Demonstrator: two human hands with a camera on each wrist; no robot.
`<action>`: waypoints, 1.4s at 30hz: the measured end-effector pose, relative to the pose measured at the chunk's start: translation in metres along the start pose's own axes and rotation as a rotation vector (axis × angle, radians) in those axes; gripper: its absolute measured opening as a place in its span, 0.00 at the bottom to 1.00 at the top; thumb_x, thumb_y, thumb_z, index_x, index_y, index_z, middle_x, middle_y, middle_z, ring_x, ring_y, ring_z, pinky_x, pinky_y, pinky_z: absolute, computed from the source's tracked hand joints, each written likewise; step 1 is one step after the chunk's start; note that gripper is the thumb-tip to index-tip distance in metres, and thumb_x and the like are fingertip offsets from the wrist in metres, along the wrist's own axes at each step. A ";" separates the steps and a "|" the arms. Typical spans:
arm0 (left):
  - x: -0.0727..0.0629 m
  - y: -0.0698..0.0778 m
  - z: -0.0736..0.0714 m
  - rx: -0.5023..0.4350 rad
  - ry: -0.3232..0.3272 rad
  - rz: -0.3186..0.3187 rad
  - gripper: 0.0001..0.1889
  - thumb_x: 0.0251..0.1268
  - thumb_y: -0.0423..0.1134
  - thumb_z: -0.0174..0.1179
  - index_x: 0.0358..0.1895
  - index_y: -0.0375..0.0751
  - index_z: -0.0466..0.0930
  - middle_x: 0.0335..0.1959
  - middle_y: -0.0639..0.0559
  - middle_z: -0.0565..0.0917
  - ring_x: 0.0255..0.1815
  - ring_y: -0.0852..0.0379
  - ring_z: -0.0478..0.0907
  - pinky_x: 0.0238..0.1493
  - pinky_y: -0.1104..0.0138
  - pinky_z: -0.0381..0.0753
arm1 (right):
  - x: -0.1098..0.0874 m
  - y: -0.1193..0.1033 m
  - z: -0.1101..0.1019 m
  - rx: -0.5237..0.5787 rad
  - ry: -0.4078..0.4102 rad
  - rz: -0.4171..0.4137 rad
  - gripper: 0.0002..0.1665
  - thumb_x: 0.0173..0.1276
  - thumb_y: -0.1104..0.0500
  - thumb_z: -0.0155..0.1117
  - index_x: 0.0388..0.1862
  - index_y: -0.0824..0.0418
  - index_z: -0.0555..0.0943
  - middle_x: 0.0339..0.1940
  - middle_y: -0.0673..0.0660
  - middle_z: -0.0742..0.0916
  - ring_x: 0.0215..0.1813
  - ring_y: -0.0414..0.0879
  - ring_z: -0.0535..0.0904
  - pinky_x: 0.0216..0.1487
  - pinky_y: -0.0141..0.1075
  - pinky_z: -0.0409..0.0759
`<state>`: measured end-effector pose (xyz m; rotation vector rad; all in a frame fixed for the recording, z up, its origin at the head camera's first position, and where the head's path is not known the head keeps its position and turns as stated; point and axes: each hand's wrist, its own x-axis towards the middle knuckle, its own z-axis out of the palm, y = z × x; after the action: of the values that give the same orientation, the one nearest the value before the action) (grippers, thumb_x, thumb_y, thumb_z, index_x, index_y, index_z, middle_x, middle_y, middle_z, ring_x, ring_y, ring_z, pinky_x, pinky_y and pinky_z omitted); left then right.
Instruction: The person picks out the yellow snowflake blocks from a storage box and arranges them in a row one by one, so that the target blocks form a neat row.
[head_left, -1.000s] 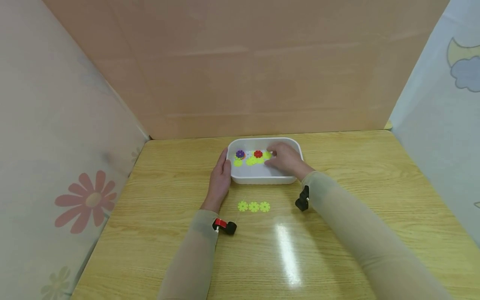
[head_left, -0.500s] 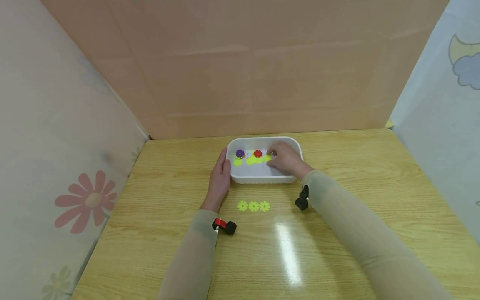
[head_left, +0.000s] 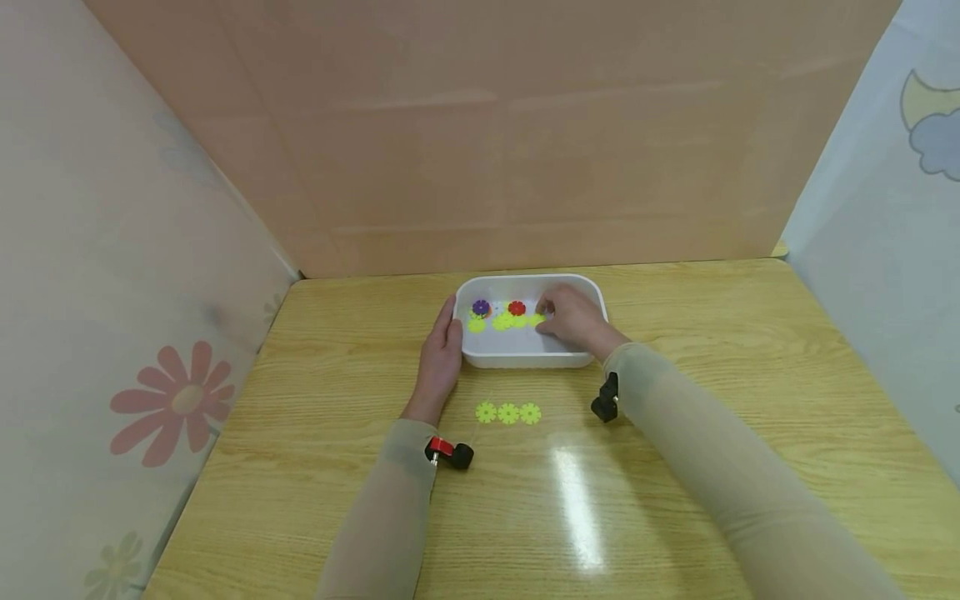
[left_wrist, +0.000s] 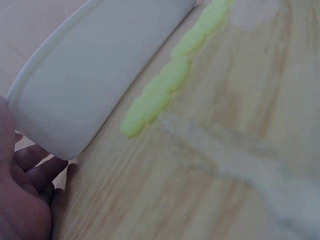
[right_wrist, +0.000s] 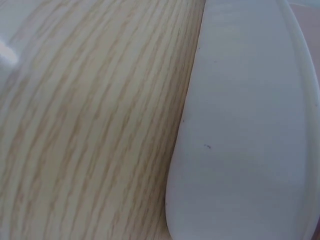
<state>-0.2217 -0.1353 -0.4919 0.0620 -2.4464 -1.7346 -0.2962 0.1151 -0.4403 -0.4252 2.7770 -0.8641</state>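
One yellow disc point(head_left: 536, 320) beside right fingers point(head_left: 550, 297), curled, grip unclear, left fingers point(head_left: 444, 317) holding tray point(head_left: 525, 361)

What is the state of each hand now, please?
Left hand: open, touching the white tray.
Right hand: fingertips by a yellow piece; whether it is pinched cannot be told.

Three discs point(head_left: 508, 413) on table point(head_left: 300, 417), before tray point(head_left: 525, 361)

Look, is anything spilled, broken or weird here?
Nothing looks spilled or broken. The white tray sits flat; three yellow discs in front lie in a row. Only small dark marks on the tray's outer wall stand out against white.
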 end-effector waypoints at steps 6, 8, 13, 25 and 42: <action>-0.001 0.000 0.000 0.000 -0.006 0.002 0.31 0.93 0.53 0.40 0.91 0.58 0.56 0.89 0.58 0.61 0.89 0.52 0.55 0.88 0.52 0.56 | -0.002 0.000 0.000 0.029 -0.004 -0.001 0.15 0.73 0.64 0.77 0.54 0.64 0.83 0.52 0.62 0.85 0.54 0.56 0.78 0.62 0.50 0.79; -0.001 0.000 0.000 0.001 -0.007 0.003 0.31 0.93 0.53 0.40 0.91 0.58 0.56 0.89 0.58 0.61 0.89 0.52 0.55 0.88 0.52 0.56 | -0.003 0.000 0.000 0.032 -0.006 -0.006 0.16 0.73 0.65 0.77 0.55 0.63 0.82 0.51 0.62 0.85 0.53 0.56 0.78 0.60 0.50 0.79; -0.001 0.000 0.000 0.001 -0.010 0.005 0.30 0.93 0.53 0.40 0.91 0.61 0.56 0.89 0.58 0.61 0.89 0.53 0.55 0.88 0.53 0.56 | -0.002 0.001 0.000 0.028 -0.011 -0.009 0.16 0.74 0.63 0.76 0.56 0.64 0.83 0.50 0.62 0.85 0.52 0.56 0.79 0.58 0.51 0.79; -0.001 0.002 0.001 0.011 -0.009 0.006 0.30 0.94 0.53 0.40 0.91 0.58 0.56 0.89 0.58 0.61 0.89 0.53 0.55 0.88 0.53 0.56 | -0.003 0.002 0.001 0.020 -0.013 0.038 0.17 0.76 0.57 0.76 0.57 0.65 0.87 0.53 0.62 0.88 0.56 0.57 0.82 0.65 0.52 0.81; -0.003 0.003 0.001 0.013 -0.011 -0.006 0.30 0.94 0.53 0.40 0.91 0.58 0.56 0.89 0.57 0.61 0.89 0.52 0.55 0.89 0.53 0.55 | -0.009 -0.004 -0.002 0.115 0.169 -0.027 0.22 0.76 0.48 0.78 0.55 0.64 0.90 0.46 0.58 0.91 0.47 0.52 0.82 0.52 0.46 0.81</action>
<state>-0.2187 -0.1331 -0.4892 0.0619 -2.4679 -1.7254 -0.2873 0.1164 -0.4353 -0.3870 2.8587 -1.1078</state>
